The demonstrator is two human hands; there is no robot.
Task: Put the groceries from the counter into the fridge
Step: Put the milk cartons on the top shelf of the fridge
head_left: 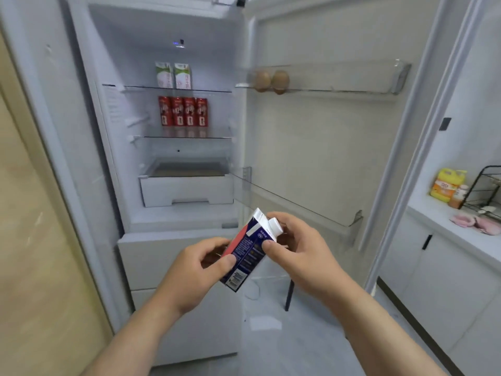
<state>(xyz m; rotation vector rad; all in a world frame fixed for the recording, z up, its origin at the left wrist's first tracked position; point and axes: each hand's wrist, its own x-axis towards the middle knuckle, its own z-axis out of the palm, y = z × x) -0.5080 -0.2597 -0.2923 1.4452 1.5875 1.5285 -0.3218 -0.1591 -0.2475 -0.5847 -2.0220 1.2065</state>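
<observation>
Carton in both hands, you are standing before the open fridge, so the step in hand, as I judge it, is bringing one grocery in, not fetching it. The carton, blue with a red side and a white cap, is hanging in the air near you. It is in front of the lower part of the fridge and not yet inside. It is tilting, with the cap end up and to the right.

Your left hand is gripping the lower end, with the thumb on the near face and the fingers curling round the left side. Your right hand is holding the upper end just below the cap. Its thumb is pressing on the near face, and its other fingers are curling behind, where I cannot see them fully.

At the far side, the top shelf is holding two green-and-white cartons, and four red drink packs are standing in a row on the shelf below. On the right, the upper door rack is holding two eggs.

The next move, I think, is asking you to turn the carton upright and choose a place, perhaps beside the other cartons. Then reach far enough that it is standing fully on the shelf before you loosen your fingers.
</observation>
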